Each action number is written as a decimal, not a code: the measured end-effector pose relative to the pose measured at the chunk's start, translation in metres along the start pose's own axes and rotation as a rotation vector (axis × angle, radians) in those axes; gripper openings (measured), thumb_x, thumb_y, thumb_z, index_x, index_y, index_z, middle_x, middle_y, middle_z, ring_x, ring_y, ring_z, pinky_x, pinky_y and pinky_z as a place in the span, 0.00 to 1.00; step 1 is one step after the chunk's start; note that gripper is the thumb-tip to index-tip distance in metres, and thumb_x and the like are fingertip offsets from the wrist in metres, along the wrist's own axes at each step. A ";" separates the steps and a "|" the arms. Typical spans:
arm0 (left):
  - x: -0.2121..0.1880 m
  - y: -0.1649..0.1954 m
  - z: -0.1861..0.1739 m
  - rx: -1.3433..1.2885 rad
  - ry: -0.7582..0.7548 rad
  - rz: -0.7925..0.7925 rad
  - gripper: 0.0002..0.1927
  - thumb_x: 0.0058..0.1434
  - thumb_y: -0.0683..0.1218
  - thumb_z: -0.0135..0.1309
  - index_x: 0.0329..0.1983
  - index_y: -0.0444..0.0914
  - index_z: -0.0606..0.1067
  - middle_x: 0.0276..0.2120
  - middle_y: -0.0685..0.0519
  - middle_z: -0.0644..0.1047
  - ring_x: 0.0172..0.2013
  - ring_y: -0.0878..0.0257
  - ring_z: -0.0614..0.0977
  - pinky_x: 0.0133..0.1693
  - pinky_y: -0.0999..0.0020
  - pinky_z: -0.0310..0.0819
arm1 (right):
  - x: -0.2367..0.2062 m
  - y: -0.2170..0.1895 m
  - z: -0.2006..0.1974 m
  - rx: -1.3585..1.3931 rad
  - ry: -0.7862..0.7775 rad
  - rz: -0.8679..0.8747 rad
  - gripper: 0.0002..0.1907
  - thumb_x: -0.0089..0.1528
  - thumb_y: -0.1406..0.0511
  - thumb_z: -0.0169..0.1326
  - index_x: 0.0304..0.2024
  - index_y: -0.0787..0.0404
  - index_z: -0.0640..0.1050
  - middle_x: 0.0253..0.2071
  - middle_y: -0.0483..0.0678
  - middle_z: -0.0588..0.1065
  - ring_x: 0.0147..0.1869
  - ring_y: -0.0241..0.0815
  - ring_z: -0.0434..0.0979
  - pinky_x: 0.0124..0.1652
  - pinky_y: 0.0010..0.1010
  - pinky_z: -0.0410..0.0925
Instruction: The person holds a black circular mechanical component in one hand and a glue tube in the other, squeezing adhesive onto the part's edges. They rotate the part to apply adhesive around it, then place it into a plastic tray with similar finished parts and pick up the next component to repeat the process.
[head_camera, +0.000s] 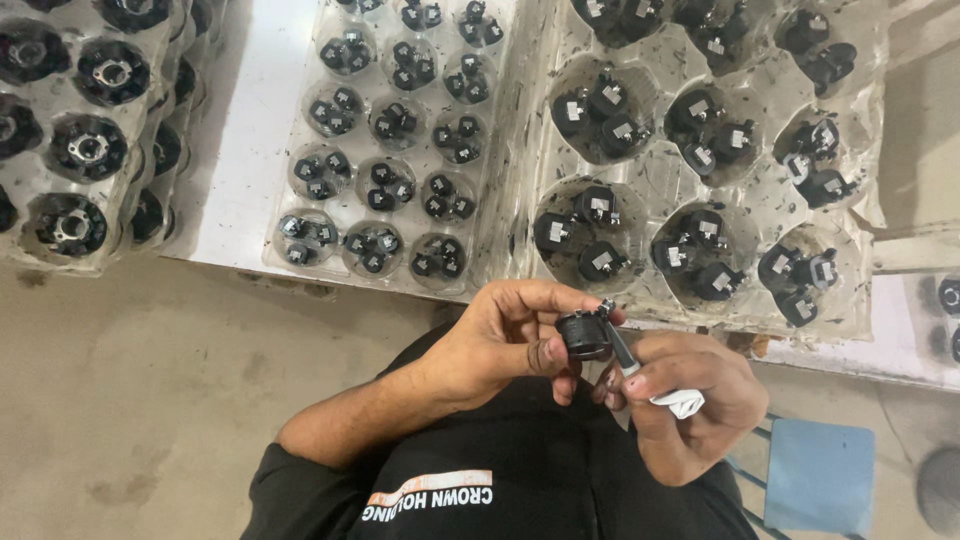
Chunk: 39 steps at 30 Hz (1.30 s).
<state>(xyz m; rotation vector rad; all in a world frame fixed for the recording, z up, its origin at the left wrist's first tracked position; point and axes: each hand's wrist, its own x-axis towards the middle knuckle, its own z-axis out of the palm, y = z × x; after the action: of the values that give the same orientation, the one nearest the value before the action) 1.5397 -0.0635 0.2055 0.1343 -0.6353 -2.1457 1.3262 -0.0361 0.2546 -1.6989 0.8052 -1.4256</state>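
My left hand (505, 335) grips a small round black part (584, 335) between thumb and fingers, just in front of my chest. My right hand (690, 395) holds a thin grey tool (621, 350) with white wrapping at its lower end (680, 402); the tool's tip touches the top of the black part. Both hands sit below the edge of the white table (250, 130).
Clear plastic trays (650, 180) with round pockets hold several similar black parts with metal tabs. A smaller-pocket tray (390, 130) lies in the middle. Stacked trays of larger black ring parts (70, 130) stand at the left. A blue stool (818, 475) is at the lower right on the concrete floor.
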 end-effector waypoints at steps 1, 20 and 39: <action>-0.001 0.000 0.000 -0.005 -0.003 0.006 0.25 0.69 0.48 0.64 0.65 0.31 0.74 0.56 0.43 0.79 0.35 0.63 0.83 0.42 0.68 0.81 | -0.001 -0.002 0.000 -0.013 -0.001 0.012 0.04 0.64 0.68 0.59 0.38 0.62 0.78 0.33 0.52 0.78 0.26 0.32 0.79 0.27 0.18 0.71; -0.023 0.028 0.023 0.478 0.160 0.398 0.21 0.62 0.29 0.61 0.57 0.34 0.75 0.54 0.52 0.76 0.51 0.64 0.83 0.53 0.66 0.85 | -0.013 -0.014 0.015 0.365 0.051 0.107 0.08 0.69 0.69 0.56 0.45 0.71 0.77 0.29 0.58 0.75 0.28 0.44 0.79 0.30 0.34 0.76; -0.026 0.031 0.042 0.732 0.231 0.282 0.25 0.63 0.25 0.50 0.62 0.35 0.76 0.53 0.49 0.76 0.51 0.63 0.85 0.54 0.69 0.86 | -0.003 -0.007 0.011 0.026 -0.234 0.061 0.15 0.70 0.58 0.56 0.39 0.66 0.77 0.28 0.50 0.78 0.27 0.36 0.82 0.29 0.23 0.74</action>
<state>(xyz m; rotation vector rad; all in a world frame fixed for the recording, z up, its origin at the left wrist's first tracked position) 1.5644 -0.0417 0.2537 0.6361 -1.1933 -1.5165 1.3363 -0.0284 0.2588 -1.7668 0.6994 -1.1650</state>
